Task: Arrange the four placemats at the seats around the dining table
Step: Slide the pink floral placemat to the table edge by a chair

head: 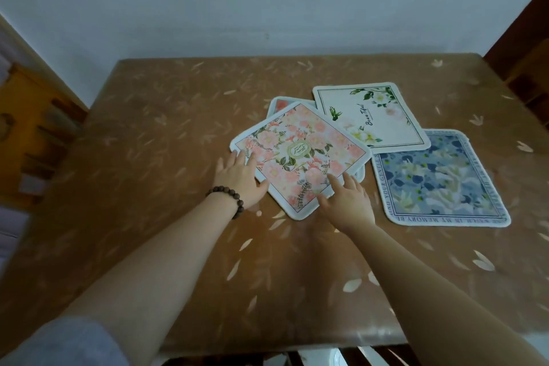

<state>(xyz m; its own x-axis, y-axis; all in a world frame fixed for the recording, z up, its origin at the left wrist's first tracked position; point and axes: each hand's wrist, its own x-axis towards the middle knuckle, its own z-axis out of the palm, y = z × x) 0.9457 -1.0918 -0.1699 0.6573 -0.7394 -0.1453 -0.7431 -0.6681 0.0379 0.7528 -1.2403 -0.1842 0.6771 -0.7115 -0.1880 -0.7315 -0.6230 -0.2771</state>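
Note:
Several placemats lie bunched right of the middle of the dining table (166, 134). A pink floral placemat (300, 154) lies on top of another mat (277, 104), of which only a corner shows. A white placemat with green leaves (371, 114) sits behind it, and a blue floral placemat (436, 178) lies to the right. My left hand (240, 180), with a bead bracelet on the wrist, touches the pink mat's left edge with straight fingers. My right hand (347, 202) rests with spread fingers on the pink mat's near corner.
The table has a brown leaf-patterned cover and stands against a pale wall. A yellow wooden cabinet (26, 134) is at the left. Dark wooden furniture (525, 68) stands at the far right. A dark chair back (383, 356) shows under the near table edge.

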